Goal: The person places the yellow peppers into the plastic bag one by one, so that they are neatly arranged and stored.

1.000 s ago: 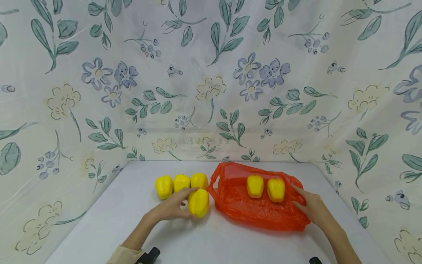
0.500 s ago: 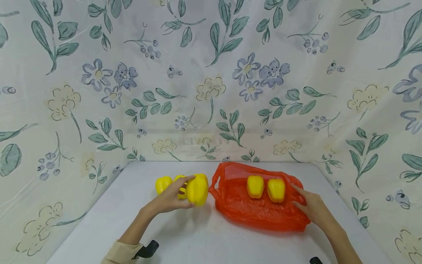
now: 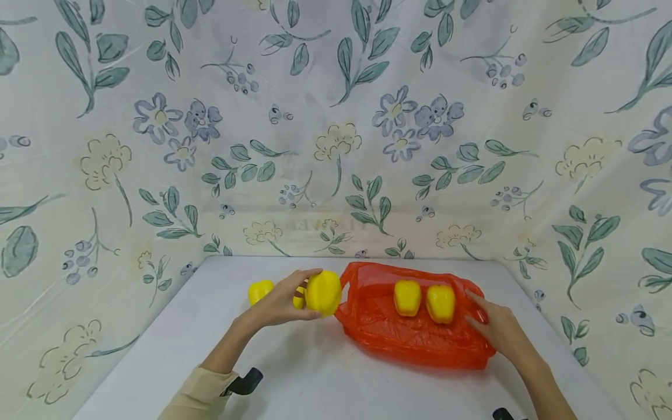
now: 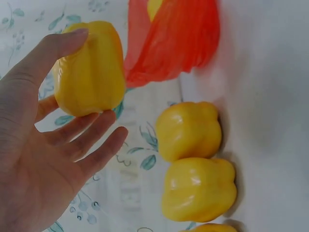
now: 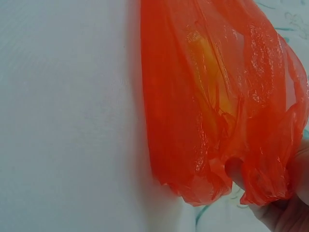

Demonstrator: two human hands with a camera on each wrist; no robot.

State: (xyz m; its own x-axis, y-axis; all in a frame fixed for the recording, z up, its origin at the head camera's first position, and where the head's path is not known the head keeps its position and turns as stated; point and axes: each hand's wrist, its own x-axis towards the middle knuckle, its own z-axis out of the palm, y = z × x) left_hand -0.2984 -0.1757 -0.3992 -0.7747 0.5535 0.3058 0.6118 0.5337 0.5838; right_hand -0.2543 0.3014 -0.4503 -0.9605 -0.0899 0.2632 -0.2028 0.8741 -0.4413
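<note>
A yellow bell pepper (image 3: 324,293) is pinched between the thumb and fingers of my left hand (image 3: 280,302), held up off the table beside the left end of a red plastic bag (image 3: 391,344). In the left wrist view the thumb lies over the held bell pepper (image 4: 91,70), with fingers under it. My right hand (image 3: 501,331) grips the bag's right edge, and the right wrist view has its thumb and fingers bunching the thin plastic (image 5: 265,174). Two yellow bell peppers, one left (image 3: 407,298) and one right (image 3: 441,304), sit within the opened bag.
More yellow bell peppers stand in a row left of the bag; my left hand partly covers them in the head view. The left wrist view shows two fully (image 4: 189,131) and a third at the bottom edge. A floral cloth (image 3: 336,192) hangs behind the white table (image 3: 357,396).
My left hand has lifted the bell pepper off the table, then carried it slightly right toward the bag. My right hand and the bag have stayed in place.
</note>
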